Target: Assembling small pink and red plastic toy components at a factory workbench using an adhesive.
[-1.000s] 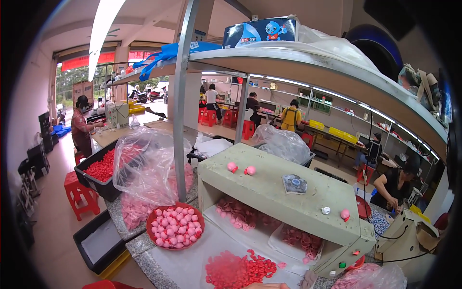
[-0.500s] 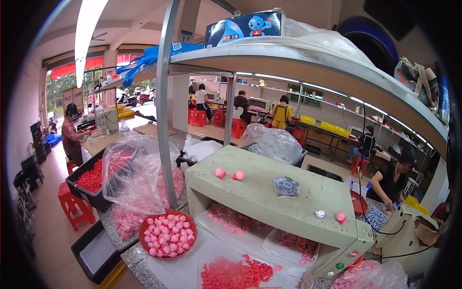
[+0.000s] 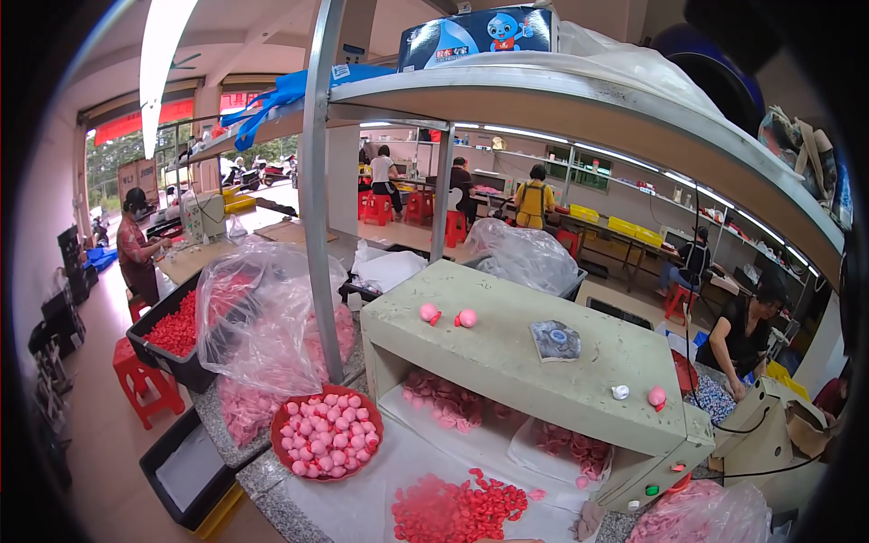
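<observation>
Only a thin skin-coloured sliver, probably of my right hand, shows at the bottom edge; its fingers are cut off. My left hand is out of the picture. Just above the sliver, small red pieces lie heaped on a white sheet. To their left, a red round basket holds many pink balls with red ends. Behind the heap stands a pale green box-shaped machine with a long front opening. Soft pink pieces lie inside it.
On the machine's top sit several small balls and a grey pad. A metal post carries a shelf overhead. Clear plastic bags and a black crate of red pieces are at left. A co-worker works at far right.
The whole view has shifted slightly, so the machine, basket and red heap appear a little farther right. The balls and the heap look unchanged. The co-worker at far right has moved a little.
</observation>
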{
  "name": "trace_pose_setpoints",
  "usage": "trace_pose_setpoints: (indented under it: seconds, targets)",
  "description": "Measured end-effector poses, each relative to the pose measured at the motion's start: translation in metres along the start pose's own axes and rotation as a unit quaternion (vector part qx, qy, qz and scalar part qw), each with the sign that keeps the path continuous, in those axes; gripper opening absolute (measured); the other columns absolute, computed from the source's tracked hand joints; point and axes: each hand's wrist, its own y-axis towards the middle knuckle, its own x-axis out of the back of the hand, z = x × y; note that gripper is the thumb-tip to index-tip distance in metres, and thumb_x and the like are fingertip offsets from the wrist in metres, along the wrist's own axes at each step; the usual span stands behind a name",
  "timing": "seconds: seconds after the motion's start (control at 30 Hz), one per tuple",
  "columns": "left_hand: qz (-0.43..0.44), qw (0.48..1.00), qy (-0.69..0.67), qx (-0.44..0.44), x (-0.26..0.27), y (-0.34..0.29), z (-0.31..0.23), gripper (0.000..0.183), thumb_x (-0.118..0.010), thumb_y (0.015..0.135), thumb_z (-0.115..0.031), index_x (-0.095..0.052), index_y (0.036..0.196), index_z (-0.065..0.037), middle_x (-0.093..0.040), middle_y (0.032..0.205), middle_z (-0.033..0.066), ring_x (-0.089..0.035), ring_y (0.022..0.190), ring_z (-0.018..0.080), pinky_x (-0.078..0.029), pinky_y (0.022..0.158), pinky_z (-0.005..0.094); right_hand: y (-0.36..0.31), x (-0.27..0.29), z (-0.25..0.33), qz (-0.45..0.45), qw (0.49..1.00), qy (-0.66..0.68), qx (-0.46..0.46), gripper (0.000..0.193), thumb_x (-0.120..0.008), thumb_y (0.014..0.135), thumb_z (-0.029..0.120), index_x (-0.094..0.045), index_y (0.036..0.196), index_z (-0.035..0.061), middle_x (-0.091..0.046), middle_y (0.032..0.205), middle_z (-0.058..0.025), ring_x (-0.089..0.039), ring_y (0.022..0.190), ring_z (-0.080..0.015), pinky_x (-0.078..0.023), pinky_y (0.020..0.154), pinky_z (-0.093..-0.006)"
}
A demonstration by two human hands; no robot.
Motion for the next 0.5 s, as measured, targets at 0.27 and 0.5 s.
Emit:
trace_pose_setpoints:
  seconds: [0.27, 0.5]
  targets:
    - [-0.008, 1.000, -0.004, -0.005, 0.000, 0.008, 0.001, 0.021, -0.066, 0.075, -0.012, -0.047, 0.069, -0.006, -0.056, 0.093, 0.0113, -0.053, 0.089, 0.0216, -0.043, 0.075, 0.0330, 0.004, 0.009, -0.005, 0.018, 0.999, 0.032, -0.024, 0.028, -0.055, 0.074, 0.019, -0.063, 0.086, -0.0047, -0.055, 0.106, -0.0283, -0.053, 0.105, -0.0331, -0.040, 0.090, -0.0386]
    - [-0.017, 1.000, -0.007, -0.012, -0.001, 0.007, 0.005, 0.021, -0.066, 0.074, -0.013, -0.047, 0.068, -0.005, -0.056, 0.093, 0.0125, -0.053, 0.089, 0.0236, -0.043, 0.075, 0.0340, 0.004, 0.012, -0.010, 0.038, 0.998, 0.032, -0.029, 0.028, -0.056, 0.071, 0.019, -0.063, 0.086, -0.0043, -0.055, 0.107, -0.0287, -0.052, 0.107, -0.0346, -0.039, 0.091, -0.0398]
